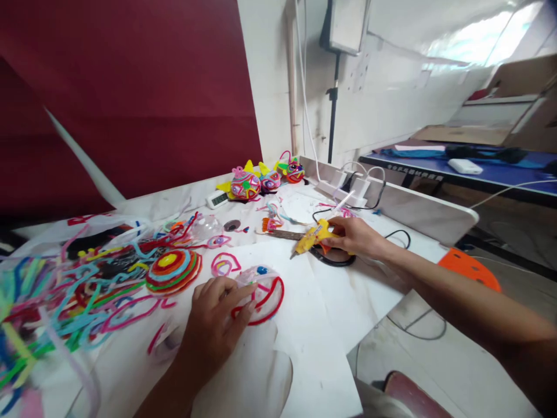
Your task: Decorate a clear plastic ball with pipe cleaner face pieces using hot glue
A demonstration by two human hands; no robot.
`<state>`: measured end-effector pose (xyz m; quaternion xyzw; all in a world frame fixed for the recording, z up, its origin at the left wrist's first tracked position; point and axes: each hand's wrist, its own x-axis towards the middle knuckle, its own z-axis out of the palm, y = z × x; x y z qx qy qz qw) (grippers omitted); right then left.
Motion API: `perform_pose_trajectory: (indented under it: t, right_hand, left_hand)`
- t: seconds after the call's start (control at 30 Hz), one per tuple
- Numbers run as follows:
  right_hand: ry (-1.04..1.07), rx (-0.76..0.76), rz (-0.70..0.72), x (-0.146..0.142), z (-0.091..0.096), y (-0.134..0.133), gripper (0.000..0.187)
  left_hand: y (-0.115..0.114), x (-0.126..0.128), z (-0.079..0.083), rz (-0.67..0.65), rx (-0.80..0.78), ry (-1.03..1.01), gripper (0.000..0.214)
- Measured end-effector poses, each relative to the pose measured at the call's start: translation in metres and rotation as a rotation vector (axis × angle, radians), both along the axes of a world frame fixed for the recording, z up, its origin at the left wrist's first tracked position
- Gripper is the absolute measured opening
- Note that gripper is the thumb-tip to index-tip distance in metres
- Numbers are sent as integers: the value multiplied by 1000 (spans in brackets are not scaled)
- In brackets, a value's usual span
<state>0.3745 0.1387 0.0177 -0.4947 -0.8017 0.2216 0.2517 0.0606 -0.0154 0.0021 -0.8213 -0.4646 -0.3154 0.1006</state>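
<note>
My right hand (354, 235) is closed round the handle of a yellow hot glue gun (317, 232), whose nozzle points down and left over the white table. Its black cord loops beside my wrist. With thumb and fingers, my left hand (217, 310) grips a clear plastic half-ball (248, 276) trimmed with red pipe cleaner (282, 293) round its edge. A blue dot sits on its top, and my fingers cover its left part. Just behind it lies a pink pipe-cleaner loop (225, 265). A striped pipe-cleaner dome (174, 270) rests left of that hand.
Loose pipe cleaners (82, 307) are heaped at the left. Several finished pipe-cleaner fish (246, 184) stand at the back beside a small digital timer (216, 200). A power strip with cords (348, 180) lies along the low partition (418, 215) at the right.
</note>
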Motion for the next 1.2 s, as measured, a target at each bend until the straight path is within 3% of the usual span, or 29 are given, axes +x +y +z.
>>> perform_pose_trajectory:
  t: [0.1, 0.17, 0.33, 0.43, 0.6, 1.2]
  right_hand:
    - [-95, 120, -21, -3, 2, -7, 29]
    - [-116, 218, 43, -9, 4, -18, 26]
    - [31, 462, 653, -39, 9, -56, 33]
    - [11, 508, 820, -59, 9, -70, 35]
    - [-36, 560, 816, -74, 4, -70, 36]
    - [-252, 702, 808, -75, -8, -67, 33]
  left_hand:
    - [-2, 1, 1, -3, -20, -13, 22]
    - [-2, 2, 1, -3, -27, -23, 22]
    - [-3, 2, 2, -5, -45, -46, 21]
    - [-2, 2, 2, -9, -44, -51, 21]
    - [-2, 3, 2, -4, -46, -48, 21]
    - [-3, 4, 2, 6, -79, -58, 21]
